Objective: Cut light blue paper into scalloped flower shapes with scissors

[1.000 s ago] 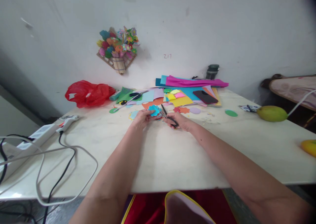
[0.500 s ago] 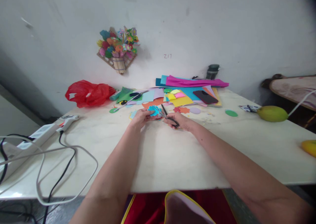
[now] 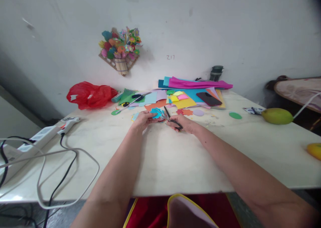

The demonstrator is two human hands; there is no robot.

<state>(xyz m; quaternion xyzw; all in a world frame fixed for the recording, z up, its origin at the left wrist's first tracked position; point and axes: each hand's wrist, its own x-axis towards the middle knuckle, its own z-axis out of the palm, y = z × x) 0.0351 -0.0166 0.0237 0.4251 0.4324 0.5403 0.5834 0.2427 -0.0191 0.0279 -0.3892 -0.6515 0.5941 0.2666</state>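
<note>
My left hand [image 3: 143, 120] pinches a blue scalloped paper cutout [image 3: 156, 112] between thumb and fingers, just above the white tabletop. Gripped in my right hand [image 3: 180, 122] is a pair of scissors [image 3: 167, 115] with dark handles, its blades spread apart. One blade lies across the blue cutout; whether the other touches it I cannot tell. Pinkish paper shows under the cutout, partly hidden by my fingers. Red and orange flower cutouts [image 3: 184, 111] and a lilac oval [image 3: 198, 112] lie just beyond my right hand.
Coloured sheets [image 3: 185, 102] carry a dark phone [image 3: 209, 98]. Other scissors [image 3: 139, 96] and a red plastic bag [image 3: 91, 94] lie back left. A power strip [image 3: 41, 137] and looping cables [image 3: 86, 150] occupy the left side. A greenish-yellow fruit [image 3: 277, 116] rests at right.
Almost nothing differs. Both hands, the blue cutout and the scissors keep nearly the same places, and the blades stay apart.
</note>
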